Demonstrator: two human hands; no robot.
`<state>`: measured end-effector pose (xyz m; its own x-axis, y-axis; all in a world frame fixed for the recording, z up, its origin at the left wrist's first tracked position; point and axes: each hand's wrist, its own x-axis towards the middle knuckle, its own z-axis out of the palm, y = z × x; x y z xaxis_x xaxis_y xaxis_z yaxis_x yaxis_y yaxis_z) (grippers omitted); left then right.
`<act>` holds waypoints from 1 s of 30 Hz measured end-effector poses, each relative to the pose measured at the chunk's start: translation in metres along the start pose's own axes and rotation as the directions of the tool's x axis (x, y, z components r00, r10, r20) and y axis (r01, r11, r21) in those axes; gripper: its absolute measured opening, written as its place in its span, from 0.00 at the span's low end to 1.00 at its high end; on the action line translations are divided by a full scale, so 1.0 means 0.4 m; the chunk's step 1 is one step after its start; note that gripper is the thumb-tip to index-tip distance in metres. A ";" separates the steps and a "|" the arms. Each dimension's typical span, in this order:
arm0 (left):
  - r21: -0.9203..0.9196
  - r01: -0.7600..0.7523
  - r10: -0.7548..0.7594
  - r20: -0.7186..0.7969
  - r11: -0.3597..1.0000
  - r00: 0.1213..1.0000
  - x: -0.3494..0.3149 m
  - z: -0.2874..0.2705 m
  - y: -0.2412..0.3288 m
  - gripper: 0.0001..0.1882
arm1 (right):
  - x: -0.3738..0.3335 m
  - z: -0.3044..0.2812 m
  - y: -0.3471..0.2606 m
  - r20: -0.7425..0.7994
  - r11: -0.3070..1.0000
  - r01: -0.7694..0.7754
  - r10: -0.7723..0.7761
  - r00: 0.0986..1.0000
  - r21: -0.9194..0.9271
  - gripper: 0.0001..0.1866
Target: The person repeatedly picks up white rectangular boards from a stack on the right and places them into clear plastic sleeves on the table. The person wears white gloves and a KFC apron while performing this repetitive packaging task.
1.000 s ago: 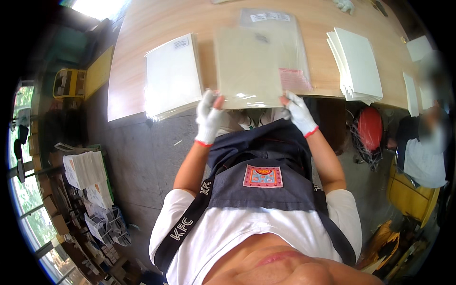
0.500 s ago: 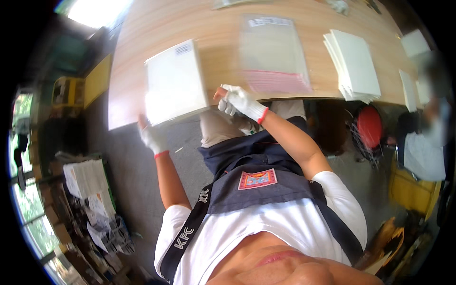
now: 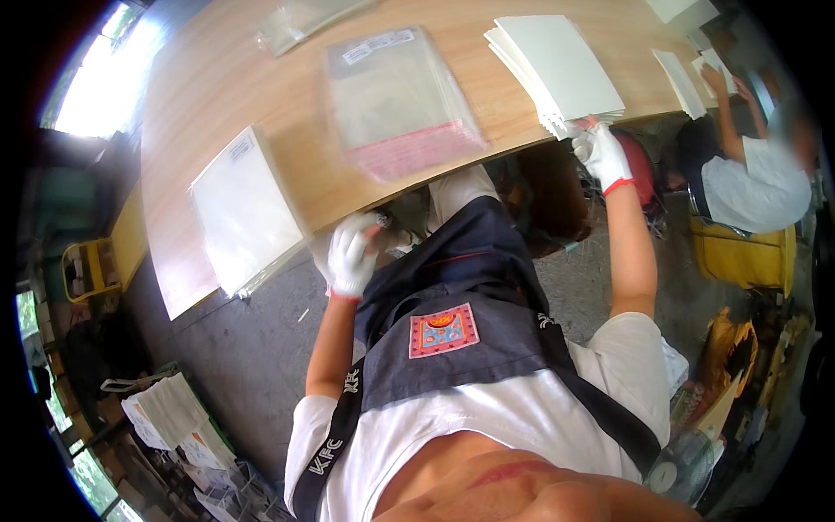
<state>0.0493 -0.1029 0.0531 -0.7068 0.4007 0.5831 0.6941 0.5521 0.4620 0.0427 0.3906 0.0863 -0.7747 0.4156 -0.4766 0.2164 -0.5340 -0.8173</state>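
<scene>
My right hand (image 3: 602,155), in a white glove with bare fingertips, is closed at the near edge of a stack of white booklets (image 3: 557,70). Its thumb and fingers pinch the lowest corner there. My left hand (image 3: 352,255), gloved the same way, hangs just off the table's near edge, fingers loosely bent and apart, with nothing visible in them. Beside it lies a pile of white booklets in clear plastic (image 3: 248,209), with a small label at its top. Between the two piles rests a stack of clear plastic bags (image 3: 391,96) with pink strips along the near end.
The wooden table (image 3: 200,96) runs across the top. More clear bags (image 3: 309,22) lie at its far side. To the right sits a person (image 3: 752,178) handling white sheets. A yellow chair (image 3: 91,270) and stacked papers (image 3: 178,413) stand on the left.
My right hand has moved right from beside the wrapped pile to the white booklet stack. My left hand has left that pile's left side and come toward my lap. The view has shifted right.
</scene>
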 end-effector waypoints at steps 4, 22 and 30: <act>0.189 0.007 -0.025 0.096 0.982 0.995 0.196 0.076 -0.041 0.17 | 0.032 0.001 -0.015 -0.006 0.999 0.016 -0.015 1.000 0.050 0.18; 0.602 0.177 -0.506 0.436 0.779 0.744 0.361 0.133 -0.122 0.15 | -0.142 0.127 0.001 0.328 0.978 -0.043 -0.027 0.944 0.205 0.18; 0.262 0.289 -0.358 0.273 0.921 0.893 0.306 0.101 -0.155 0.19 | -0.211 0.162 0.239 0.515 0.960 -0.276 0.218 0.829 0.039 0.21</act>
<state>-0.0859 -0.0584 0.0690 -0.9168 0.3599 0.1730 0.3992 0.8155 0.4190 0.0903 0.2568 0.0695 -0.9012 -0.1506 -0.4065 0.3987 -0.6559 -0.6409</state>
